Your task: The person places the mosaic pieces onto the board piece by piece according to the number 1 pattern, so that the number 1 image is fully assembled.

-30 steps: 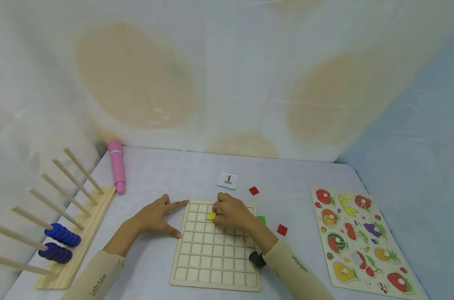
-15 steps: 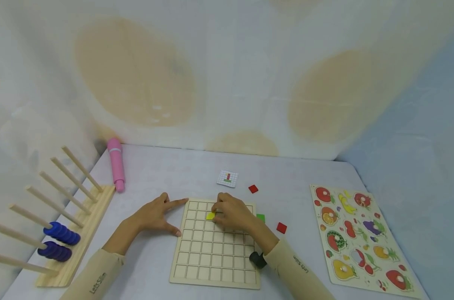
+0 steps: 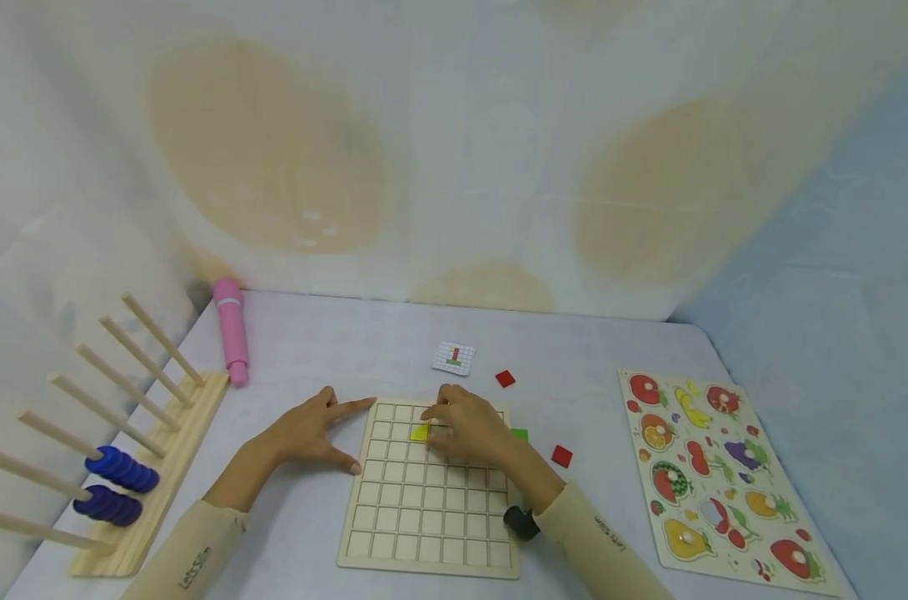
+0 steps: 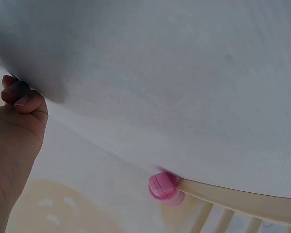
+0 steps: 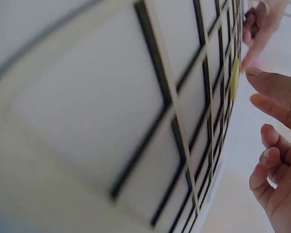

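Note:
A wooden grid board (image 3: 416, 521) lies flat before me in the head view. One yellow square tile (image 3: 420, 432) sits on a cell in its upper part; the right wrist view also has this yellow tile (image 5: 235, 80). My right hand (image 3: 469, 427) hovers just right of the tile, thumb and forefinger parted and a small gap from it. My left hand (image 3: 304, 432) spreads its straight forefinger and thumb against the board's left edge, the forefinger at the upper left corner. In the left wrist view, the left hand's (image 4: 19, 126) other fingers look bent.
Beyond the board lie a pattern card (image 3: 454, 357) and a red tile (image 3: 505, 378). Another red tile (image 3: 562, 456) and a partly hidden green tile (image 3: 520, 434) are on the right. A bead stand (image 3: 162, 492), pink tube (image 3: 232, 333) and fruit puzzle (image 3: 724, 483) flank them.
My right thumb and forefinger have come off the yellow tile and opened slightly to the right, so more of the tile shows. The left hand has stayed at the board's edge.

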`<move>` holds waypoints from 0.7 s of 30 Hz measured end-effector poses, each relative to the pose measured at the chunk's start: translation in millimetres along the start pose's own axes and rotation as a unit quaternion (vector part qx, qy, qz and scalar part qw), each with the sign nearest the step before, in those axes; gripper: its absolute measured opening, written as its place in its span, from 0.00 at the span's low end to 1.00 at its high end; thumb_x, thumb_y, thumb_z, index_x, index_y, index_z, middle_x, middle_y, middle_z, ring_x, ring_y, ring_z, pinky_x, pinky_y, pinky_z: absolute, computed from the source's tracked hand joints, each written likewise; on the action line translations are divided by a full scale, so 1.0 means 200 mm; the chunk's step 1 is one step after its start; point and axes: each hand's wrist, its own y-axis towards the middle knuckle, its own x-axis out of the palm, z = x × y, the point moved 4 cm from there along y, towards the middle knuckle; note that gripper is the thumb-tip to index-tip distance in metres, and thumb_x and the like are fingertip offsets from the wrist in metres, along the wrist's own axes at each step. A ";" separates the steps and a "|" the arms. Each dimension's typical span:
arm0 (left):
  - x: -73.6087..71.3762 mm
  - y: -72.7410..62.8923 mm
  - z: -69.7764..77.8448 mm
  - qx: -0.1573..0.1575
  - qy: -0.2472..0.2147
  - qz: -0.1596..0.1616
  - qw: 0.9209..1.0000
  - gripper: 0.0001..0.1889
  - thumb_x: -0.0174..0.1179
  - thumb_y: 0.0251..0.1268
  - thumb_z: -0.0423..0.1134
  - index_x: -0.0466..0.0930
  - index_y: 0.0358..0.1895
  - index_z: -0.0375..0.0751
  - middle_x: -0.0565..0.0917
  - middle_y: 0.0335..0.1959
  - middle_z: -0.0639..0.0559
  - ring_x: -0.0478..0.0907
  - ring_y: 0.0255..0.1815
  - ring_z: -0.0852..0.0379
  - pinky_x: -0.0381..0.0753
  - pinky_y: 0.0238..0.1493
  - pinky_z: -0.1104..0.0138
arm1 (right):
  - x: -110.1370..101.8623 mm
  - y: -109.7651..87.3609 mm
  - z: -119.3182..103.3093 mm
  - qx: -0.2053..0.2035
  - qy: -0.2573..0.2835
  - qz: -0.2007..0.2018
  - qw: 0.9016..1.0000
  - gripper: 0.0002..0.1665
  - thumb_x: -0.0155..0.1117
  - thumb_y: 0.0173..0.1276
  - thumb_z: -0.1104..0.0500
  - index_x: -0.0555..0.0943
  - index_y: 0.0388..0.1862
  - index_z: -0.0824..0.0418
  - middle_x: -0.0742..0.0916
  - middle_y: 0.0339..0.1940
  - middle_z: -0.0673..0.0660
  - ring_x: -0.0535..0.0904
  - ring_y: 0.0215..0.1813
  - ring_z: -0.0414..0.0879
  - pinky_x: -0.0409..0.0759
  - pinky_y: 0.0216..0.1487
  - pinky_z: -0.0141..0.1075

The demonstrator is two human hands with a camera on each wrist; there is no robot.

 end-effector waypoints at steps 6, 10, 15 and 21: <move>0.00 -0.01 0.00 -0.001 0.001 0.000 1.000 0.57 0.71 0.30 0.76 0.65 0.74 0.65 0.62 0.37 0.51 0.62 0.32 0.57 0.62 0.31 0.67 | -0.07 -0.06 0.11 0.038 0.046 0.018 0.998 0.26 0.77 0.58 0.49 0.85 0.55 0.54 0.75 0.38 0.51 0.66 0.38 0.39 0.69 0.38 0.31; 0.00 -0.01 -0.01 0.002 0.000 0.003 1.000 0.57 0.72 0.30 0.75 0.66 0.74 0.65 0.62 0.37 0.51 0.62 0.32 0.57 0.63 0.31 0.67 | -0.11 -0.11 0.20 0.060 0.068 0.030 0.995 0.31 0.79 0.54 0.48 0.84 0.56 0.55 0.74 0.39 0.51 0.66 0.39 0.40 0.70 0.38 0.33; 0.00 -0.01 -0.03 0.004 0.003 0.006 1.000 0.57 0.72 0.30 0.76 0.66 0.74 0.65 0.62 0.37 0.51 0.62 0.32 0.57 0.63 0.32 0.67 | -0.12 -0.17 0.34 0.109 0.097 0.020 0.989 0.33 0.79 0.54 0.47 0.83 0.59 0.53 0.74 0.40 0.53 0.66 0.40 0.42 0.69 0.37 0.34; -0.01 -0.02 -0.03 -0.002 0.002 0.009 1.000 0.57 0.72 0.30 0.76 0.65 0.74 0.65 0.62 0.38 0.51 0.62 0.32 0.57 0.63 0.32 0.67 | -0.16 -0.18 0.49 0.132 0.114 0.027 0.984 0.33 0.80 0.53 0.50 0.83 0.59 0.55 0.76 0.38 0.57 0.69 0.40 0.45 0.69 0.38 0.36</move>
